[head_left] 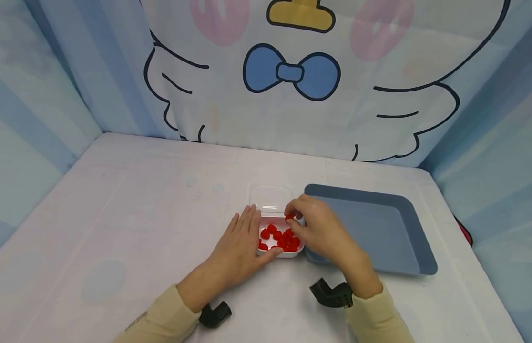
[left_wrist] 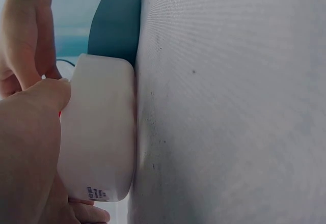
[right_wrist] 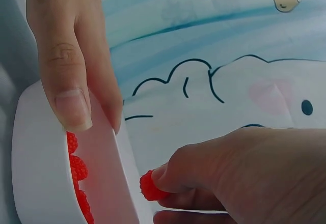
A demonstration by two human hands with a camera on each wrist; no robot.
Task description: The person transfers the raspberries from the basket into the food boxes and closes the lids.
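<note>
A small white plastic box (head_left: 285,255) stands on the table with several red raspberries (head_left: 287,241) inside. My left hand (head_left: 236,255) lies along its left side, fingers straight, and the thumb reaches over the front rim. Between thumb and fingertips, my right hand (head_left: 321,231) pinches one raspberry (right_wrist: 149,186) near the box's right back corner. The right wrist view shows this raspberry beside the box wall, outside the opening. Small print shows on the box's white side (left_wrist: 99,132) in the left wrist view.
A clear plastic lid (head_left: 271,196) lies behind the box, at its back edge. Just to the right is a blue-grey rectangular tray (head_left: 377,228), partly behind my right hand and forearm. Printed curtains (head_left: 291,119) border the table at the back and sides.
</note>
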